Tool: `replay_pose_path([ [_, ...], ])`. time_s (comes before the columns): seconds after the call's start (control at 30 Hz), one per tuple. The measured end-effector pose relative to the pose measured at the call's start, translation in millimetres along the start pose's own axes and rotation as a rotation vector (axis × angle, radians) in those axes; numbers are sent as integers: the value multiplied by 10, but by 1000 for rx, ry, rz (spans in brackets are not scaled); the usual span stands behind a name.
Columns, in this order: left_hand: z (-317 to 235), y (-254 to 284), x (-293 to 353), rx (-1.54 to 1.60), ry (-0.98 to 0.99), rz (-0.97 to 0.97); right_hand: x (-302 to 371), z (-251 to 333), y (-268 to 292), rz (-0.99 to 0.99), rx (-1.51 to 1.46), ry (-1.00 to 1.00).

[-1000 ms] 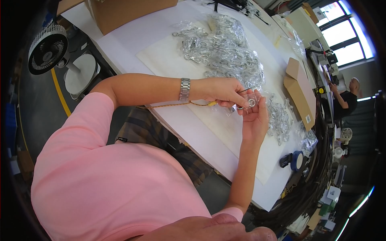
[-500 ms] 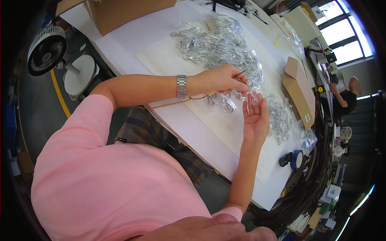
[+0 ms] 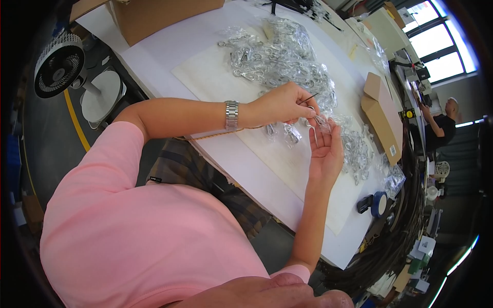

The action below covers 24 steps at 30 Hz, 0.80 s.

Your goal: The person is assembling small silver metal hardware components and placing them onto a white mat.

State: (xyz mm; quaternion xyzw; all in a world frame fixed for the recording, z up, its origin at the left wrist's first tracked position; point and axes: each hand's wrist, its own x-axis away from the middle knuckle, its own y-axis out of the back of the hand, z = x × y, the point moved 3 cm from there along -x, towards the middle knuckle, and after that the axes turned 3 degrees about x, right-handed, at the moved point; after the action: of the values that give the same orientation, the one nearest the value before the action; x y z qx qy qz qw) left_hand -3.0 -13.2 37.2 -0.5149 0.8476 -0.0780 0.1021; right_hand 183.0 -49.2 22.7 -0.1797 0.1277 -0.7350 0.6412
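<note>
Gripped a dark rod [image 3: 309, 98] in the left hand [image 3: 281, 104]. Held a bagged metal piece [image 3: 322, 121] between its fingertips and the open right hand [image 3: 324, 152].

A white table [image 3: 149, 66] bears cardboard boxes [image 3: 164, 20] and what look like bagged metal clips [image 3: 295, 56].

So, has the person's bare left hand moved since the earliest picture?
Yes. Judged against the large heap of silver metal clips in clear plastic bags, the left hand has shifted slightly up the picture, toward the heap.
</note>
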Motion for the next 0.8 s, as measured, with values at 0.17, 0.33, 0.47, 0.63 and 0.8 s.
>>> replay_pose_path([
  [0.17,58,-82,-41,-421,-206,-52,64,-9,-89,20,-30,11],
  [0.33,116,-131,-82,-328,-184,-14,73,-44,-143,50,-44,28],
  [0.47,79,-54,-67,-508,-273,13,-20,-162,-128,157,-36,32],
  [0.63,46,58,-155,34,0,179,-14,-40,17,159,38,56],
  [0.8,198,20,-236,49,-51,311,15,-99,-45,450,75,-59],
])
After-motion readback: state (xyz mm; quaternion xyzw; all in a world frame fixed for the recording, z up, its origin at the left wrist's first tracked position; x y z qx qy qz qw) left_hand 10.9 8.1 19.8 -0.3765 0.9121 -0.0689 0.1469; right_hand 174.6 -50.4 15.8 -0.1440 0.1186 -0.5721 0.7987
